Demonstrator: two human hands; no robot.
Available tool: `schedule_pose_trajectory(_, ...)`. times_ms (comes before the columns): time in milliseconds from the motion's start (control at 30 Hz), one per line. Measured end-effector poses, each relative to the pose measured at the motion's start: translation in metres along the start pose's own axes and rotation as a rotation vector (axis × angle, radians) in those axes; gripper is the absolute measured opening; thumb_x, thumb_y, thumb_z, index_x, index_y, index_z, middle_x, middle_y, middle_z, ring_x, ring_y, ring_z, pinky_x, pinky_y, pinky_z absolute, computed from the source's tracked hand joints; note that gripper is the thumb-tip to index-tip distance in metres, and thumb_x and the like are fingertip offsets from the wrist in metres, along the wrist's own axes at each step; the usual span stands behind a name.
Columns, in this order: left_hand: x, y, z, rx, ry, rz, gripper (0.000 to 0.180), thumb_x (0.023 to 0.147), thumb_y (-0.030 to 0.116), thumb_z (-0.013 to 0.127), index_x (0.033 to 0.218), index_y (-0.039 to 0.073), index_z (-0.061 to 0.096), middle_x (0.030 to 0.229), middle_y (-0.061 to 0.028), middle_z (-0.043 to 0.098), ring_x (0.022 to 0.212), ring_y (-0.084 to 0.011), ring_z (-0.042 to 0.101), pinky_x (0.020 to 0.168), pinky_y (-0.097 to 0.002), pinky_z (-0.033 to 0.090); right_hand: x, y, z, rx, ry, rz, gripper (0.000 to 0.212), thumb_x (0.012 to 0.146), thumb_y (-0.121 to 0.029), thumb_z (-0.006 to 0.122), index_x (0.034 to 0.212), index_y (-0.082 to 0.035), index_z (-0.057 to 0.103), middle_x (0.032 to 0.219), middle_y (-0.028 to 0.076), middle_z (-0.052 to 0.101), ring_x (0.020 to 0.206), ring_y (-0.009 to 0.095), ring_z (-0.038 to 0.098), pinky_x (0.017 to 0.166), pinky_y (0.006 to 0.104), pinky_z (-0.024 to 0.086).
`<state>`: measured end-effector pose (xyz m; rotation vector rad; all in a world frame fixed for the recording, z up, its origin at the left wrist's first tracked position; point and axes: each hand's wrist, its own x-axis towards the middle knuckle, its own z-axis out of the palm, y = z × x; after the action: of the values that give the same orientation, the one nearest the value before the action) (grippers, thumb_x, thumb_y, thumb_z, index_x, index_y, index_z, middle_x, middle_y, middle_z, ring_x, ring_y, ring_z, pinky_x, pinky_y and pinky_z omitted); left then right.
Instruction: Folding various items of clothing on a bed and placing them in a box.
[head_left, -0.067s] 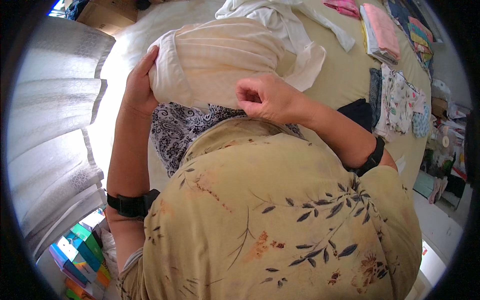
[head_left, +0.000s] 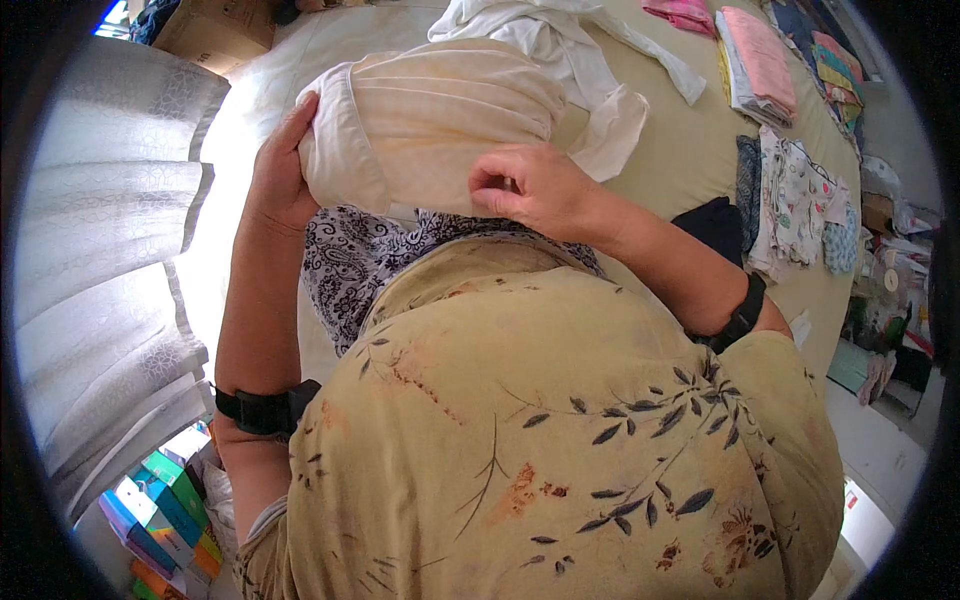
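Observation:
A cream garment point(head_left: 450, 100), bunched in soft creases with a wide band along its left end, lies across my lap and the bed's edge. My left hand point(head_left: 285, 165) grips that banded end, its thumb on top and the other fingers hidden beneath. At the near edge of the cloth, my right hand point(head_left: 535, 190) is curled, with thumb and forefinger drawn together against the fabric. A narrow cream flap point(head_left: 612, 135) trails to the right beyond it. Below the garment shows dark-and-white paisley cloth point(head_left: 345, 265) over my legs.
A white garment point(head_left: 540, 35) with a long sleeve lies behind on the yellowish bed sheet point(head_left: 670, 150). Folded pink cloths point(head_left: 757, 65), printed clothes point(head_left: 795, 200) and a black cloth point(head_left: 712, 228) sit at right. A cardboard box point(head_left: 215, 35) and curtain point(head_left: 120, 200) are at left.
My right hand has shifted very slightly up and its thumb and forefinger sit a little differently. The left hand keeps its grip on the garment.

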<state>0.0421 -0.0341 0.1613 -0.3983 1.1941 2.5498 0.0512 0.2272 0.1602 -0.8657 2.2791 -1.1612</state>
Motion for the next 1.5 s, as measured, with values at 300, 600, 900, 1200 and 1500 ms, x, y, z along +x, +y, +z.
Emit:
schedule_pose_trajectory(300, -0.003, 0.002, -0.006, 0.008, -0.01, 0.014, 0.035, 0.089, 0.025, 0.041, 0.113, 0.001, 0.046, 0.106, -0.0121, 0.056, 0.094, -0.0212, 0.057, 0.082, -0.0349, 0.047, -0.008, 0.007, 0.021, -0.085, -0.104, 0.069, 0.034, 0.079, -0.026, 0.057, 0.102, -0.003, 0.048, 0.076, 0.01, 0.057, 0.073, 0.019, 0.056, 0.066, 0.0275, 0.043)
schedule_pose_trajectory(600, 0.001, -0.001, -0.004, 0.055, 0.045, 0.025, 0.035, 0.089, 0.026, 0.041, 0.114, 0.001, 0.046, 0.107, -0.0123, 0.055, 0.096, -0.0213, 0.056, 0.083, -0.0343, 0.046, -0.012, 0.009, 0.012, -0.012, -0.224, 0.029, 0.017, 0.076, -0.017, 0.057, 0.083, -0.002, 0.058, 0.066, 0.007, 0.057, 0.056, 0.018, 0.053, 0.053, 0.0292, 0.042)
schedule_pose_trajectory(900, -0.004, -0.002, 0.005, 0.087, 0.02, 0.072, 0.034, 0.089, 0.024, 0.042, 0.112, 0.0, 0.047, 0.102, -0.0098, 0.057, 0.09, -0.0168, 0.057, 0.078, -0.029, 0.047, -0.007, 0.004, 0.009, 0.006, -0.37, -0.027, 0.013, 0.072, -0.012, 0.056, 0.079, -0.001, 0.058, 0.069, 0.013, 0.058, 0.063, 0.024, 0.056, 0.058, 0.0328, 0.044)
schedule_pose_trajectory(1200, -0.011, -0.002, 0.006, 0.138, 0.093, 0.106, 0.035, 0.089, 0.025, 0.042, 0.114, 0.001, 0.045, 0.106, -0.0125, 0.055, 0.094, -0.0201, 0.056, 0.081, -0.0326, 0.047, -0.006, -0.002, 0.014, -0.177, -0.374, -0.028, 0.011, 0.068, -0.011, 0.056, 0.073, -0.001, 0.055, 0.067, 0.014, 0.056, 0.063, 0.028, 0.054, 0.057, 0.0363, 0.042)
schedule_pose_trajectory(1500, -0.009, -0.006, -0.004, 0.139, 0.092, 0.098, 0.035, 0.089, 0.024, 0.041, 0.114, -0.001, 0.044, 0.108, -0.0129, 0.054, 0.095, -0.0202, 0.055, 0.084, -0.0332, 0.045, -0.024, 0.007, 0.006, -0.004, -0.234, 0.036, 0.01, 0.069, -0.009, 0.056, 0.072, 0.0, 0.053, 0.063, 0.012, 0.055, 0.059, 0.028, 0.052, 0.055, 0.034, 0.042)
